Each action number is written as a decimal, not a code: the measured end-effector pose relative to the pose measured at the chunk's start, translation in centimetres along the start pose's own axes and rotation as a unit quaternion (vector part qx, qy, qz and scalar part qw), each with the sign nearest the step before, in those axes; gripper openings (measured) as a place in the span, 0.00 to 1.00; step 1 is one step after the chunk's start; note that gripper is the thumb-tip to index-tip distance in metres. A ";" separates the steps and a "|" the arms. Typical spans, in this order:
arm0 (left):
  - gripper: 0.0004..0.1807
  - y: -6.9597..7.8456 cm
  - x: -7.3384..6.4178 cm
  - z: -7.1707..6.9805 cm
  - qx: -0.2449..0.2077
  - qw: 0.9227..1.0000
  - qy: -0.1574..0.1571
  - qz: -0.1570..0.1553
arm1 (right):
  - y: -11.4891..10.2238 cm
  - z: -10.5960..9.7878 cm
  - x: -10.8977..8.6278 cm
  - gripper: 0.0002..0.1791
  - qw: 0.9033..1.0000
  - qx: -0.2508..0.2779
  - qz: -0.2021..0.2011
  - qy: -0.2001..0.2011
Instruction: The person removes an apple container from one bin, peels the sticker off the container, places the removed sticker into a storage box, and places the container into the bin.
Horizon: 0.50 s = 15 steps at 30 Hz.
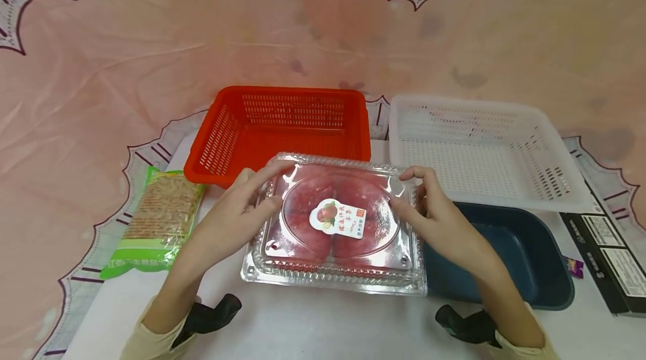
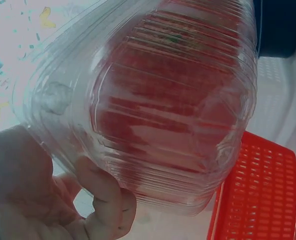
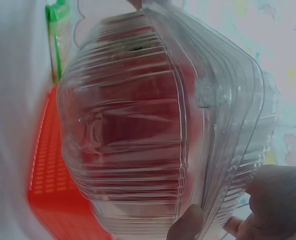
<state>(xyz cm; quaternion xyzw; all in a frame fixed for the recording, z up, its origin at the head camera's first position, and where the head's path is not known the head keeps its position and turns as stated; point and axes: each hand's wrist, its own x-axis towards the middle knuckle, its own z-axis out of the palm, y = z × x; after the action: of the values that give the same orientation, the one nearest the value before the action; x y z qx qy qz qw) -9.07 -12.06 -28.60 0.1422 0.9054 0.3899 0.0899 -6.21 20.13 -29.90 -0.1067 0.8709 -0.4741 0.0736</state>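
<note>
A clear plastic clamshell fruit box point(image 1: 333, 270), with red round fruit inside, is held up in front of me in the head view. Its lid bears a white label point(image 1: 348, 220) with a fruit picture. My left hand point(image 1: 227, 225) grips the left side; the left wrist view shows its fingers curled under the rim. On the opposite side, my right hand point(image 1: 436, 220) pinches the rim between thumb and fingers, as the right wrist view shows. Both wrist views show the ribbed base of the box point(image 2: 167, 115). The fruit's exact kind is hard to tell through the plastic.
Behind the box stand a red basket point(image 1: 298, 150) and, to its right, a white basket point(image 1: 454, 164). A dark blue tub point(image 1: 520, 253) sits at right, beside a black box point(image 1: 605, 264) and a small purple packet point(image 1: 574, 266). A green-edged food bag point(image 1: 161, 214) lies at left.
</note>
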 end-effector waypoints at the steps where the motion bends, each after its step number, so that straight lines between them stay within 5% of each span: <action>1: 0.31 -0.1 -0.2 0.0 0.000 1.000 0.000 -0.003 | 0.0 0.1 0.0 0.28 1.000 0.001 0.000 -0.004; 15: 0.33 -2.1 -2.2 0.1 0.032 0.999 -0.033 -0.028 | 0.0 2.0 0.3 0.24 0.998 -0.036 0.021 -0.041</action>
<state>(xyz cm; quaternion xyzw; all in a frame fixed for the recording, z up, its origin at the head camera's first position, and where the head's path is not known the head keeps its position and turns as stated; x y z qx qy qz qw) -7.37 -14.08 -30.10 0.1323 0.9176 0.3533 0.1256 -5.99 18.43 -30.98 -0.1102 0.8859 -0.4356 0.1153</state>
